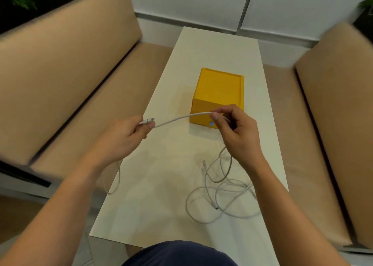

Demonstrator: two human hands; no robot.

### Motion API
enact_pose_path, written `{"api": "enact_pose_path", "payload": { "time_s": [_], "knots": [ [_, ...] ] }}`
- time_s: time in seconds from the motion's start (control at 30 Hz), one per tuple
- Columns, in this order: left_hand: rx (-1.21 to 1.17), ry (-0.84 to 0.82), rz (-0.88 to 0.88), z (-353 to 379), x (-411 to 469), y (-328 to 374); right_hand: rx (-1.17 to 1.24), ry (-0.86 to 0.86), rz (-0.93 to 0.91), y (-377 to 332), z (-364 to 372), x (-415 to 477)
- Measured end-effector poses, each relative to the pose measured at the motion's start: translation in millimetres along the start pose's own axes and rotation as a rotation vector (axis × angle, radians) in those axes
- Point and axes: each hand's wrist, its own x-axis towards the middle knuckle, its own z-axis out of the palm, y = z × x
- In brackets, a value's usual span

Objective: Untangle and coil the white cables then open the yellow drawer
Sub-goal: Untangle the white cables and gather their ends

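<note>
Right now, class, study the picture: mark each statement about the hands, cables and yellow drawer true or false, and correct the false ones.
1. Both hands hold one stretch of white cable. True: the left hand grips its plug end and the right hand pinches it further along.
2. The yellow drawer is pulled out. False: it is shut.
3. Loose cable loops lie on the table. True: they lie by the right forearm.
4. The yellow drawer stands on the floor. False: it stands on the table.
</note>
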Motion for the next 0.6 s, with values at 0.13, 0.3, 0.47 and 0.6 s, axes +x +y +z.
{"api": "enact_pose_path", "payload": {
  "time_s": [0.13, 0.3, 0.47, 0.6],
  "knots": [
    [-0.135, 0.184, 0.015, 8.5, -3.9, 15.3, -0.2, -0.085, -0.198, -1.0, 11.8, -2.2],
    [0.117, 0.417, 0.268, 27.9, -1.4, 35.2, -0.361, -0.167, -0.288, 3.6, 18.0, -3.6],
    [0.042, 0.379, 0.441, 29.6, 2.0, 54.8, -0.407, -0.182, -0.268, 5.5, 18.8, -2.2],
    [-0.205, 0.072, 0.36, 45.4, -2.6, 68.6, -0.17, -0.112, -0.126, -9.7, 21.5, -3.4]
  ]
}}
